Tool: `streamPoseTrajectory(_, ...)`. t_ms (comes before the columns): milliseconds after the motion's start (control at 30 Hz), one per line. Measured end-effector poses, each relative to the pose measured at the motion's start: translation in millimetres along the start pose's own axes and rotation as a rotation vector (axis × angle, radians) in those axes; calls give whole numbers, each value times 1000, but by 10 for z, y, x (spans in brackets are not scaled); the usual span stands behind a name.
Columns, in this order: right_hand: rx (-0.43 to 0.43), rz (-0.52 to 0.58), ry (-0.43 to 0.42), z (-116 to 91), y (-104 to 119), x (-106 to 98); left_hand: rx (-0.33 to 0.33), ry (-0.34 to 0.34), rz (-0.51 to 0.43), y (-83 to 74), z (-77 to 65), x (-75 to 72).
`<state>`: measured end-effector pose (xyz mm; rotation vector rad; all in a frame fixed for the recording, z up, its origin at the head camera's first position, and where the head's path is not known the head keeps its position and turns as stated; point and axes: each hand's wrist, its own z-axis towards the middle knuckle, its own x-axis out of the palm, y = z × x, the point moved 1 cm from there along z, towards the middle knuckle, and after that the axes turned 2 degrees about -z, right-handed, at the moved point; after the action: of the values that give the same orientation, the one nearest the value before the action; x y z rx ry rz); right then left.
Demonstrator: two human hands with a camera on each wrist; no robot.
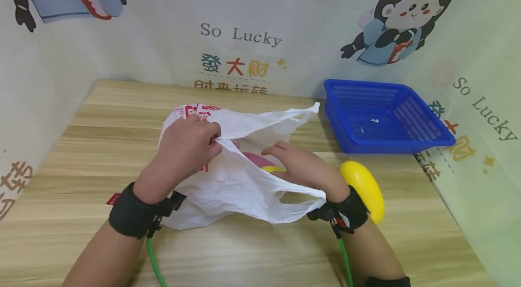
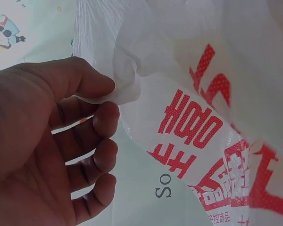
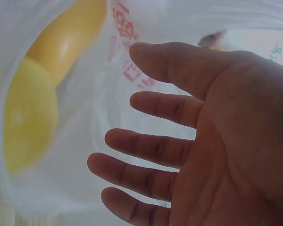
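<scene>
- My left hand [image 1: 187, 144] pinches a fold of the thin white plastic bag with red print [image 1: 228, 178], thumb against forefinger, holding that edge up off the light wooden table [image 1: 101, 142].
- The left wrist view shows the crumpled film caught between my thumb and forefinger [image 2: 104, 89], the other fingers loosely curled below.
- My right hand [image 1: 303, 165] reaches into the bag's open mouth, fingers straight and spread, gripping nothing.
- In the right wrist view a smooth yellow oblong object [image 3: 42, 94] lies inside the bag, just beyond my fingertips [image 3: 113, 139].
- The bag sits mid-table, between my hands.
- A second yellow rounded object [image 1: 364, 187] rests on the table just right of my right wrist.
- A blue plastic mesh basket [image 1: 382, 115] stands at the far right.
</scene>
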<state>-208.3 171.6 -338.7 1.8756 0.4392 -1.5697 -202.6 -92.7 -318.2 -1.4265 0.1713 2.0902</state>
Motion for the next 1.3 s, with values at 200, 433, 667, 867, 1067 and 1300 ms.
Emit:
streamPoseTrajectory(200, 65, -8, -54, -365, -176, -25, 6, 3, -12, -22, 13, 5)
streamPoseTrajectory(433, 253, -18, -151, -794, -401, 25, 8, 0, -34, -36, 30, 44)
streamPoseTrajectory(667, 373, -22, -226, -1084, -554, 112, 22, -4, -46, -26, 28, 64)
streamPoseTrajectory(867, 415, -8, -258, -1235, -650, 186, 21, 10, -42, -16, 26, 54)
streamPoseTrajectory(1067, 475, 15, -304, -1370, -717, 231, 25, 10, -38, -29, 32, 57)
streamPoseTrajectory(1300, 466, -63, -444, -1500, -810, 300, 46, -7, -48, -55, 40, 82)
